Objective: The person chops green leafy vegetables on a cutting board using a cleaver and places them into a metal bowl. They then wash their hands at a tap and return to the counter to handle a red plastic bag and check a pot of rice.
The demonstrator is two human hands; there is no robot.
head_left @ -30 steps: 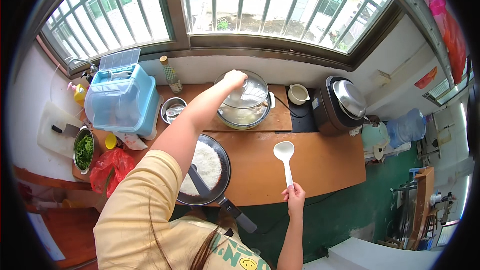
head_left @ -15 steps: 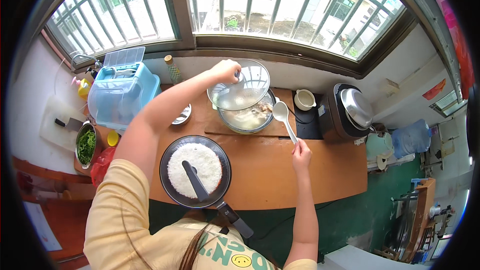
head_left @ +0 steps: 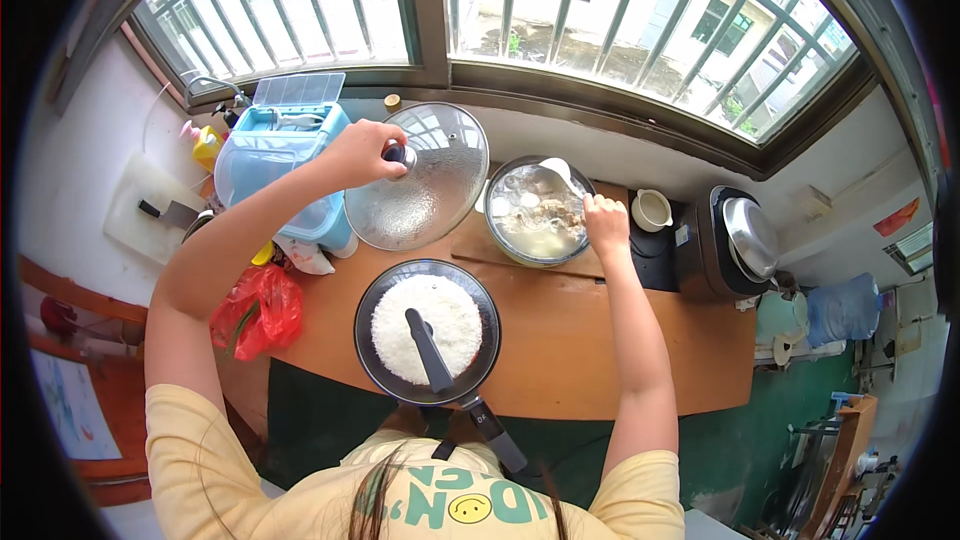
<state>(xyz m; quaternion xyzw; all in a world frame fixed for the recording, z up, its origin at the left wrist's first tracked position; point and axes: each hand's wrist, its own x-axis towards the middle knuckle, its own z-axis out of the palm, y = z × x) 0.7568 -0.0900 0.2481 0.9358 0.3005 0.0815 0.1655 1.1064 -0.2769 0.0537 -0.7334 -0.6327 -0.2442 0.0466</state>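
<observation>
My left hand (head_left: 364,154) pinches the dark knob of a round glass lid (head_left: 432,195), holding it tilted and raised to the left of the pot. Droplets cover the glass. The wide pot (head_left: 545,262) stands uncovered, with pale broth (head_left: 535,238) and lumpy pieces in it. My right hand (head_left: 606,224) is closed around the handle of a white spoon (head_left: 555,172), whose bowl is over the far part of the pot. Closer to me, a dark pan (head_left: 370,360) contains white grains that look like rice. A black handle-like piece (head_left: 428,350) lies across its top.
A blue dish box (head_left: 285,165) and a red plastic bag (head_left: 265,305) are on the left. Beyond the pot on the right come a small cream pot (head_left: 652,210) and a dark cooker (head_left: 705,250). The pan's handle (head_left: 495,437) juts past the table edge toward me.
My left hand has carried the lid from above the pot to its left, tilting it. The spoon has moved from beside the pot to over it. The view has shifted too.
</observation>
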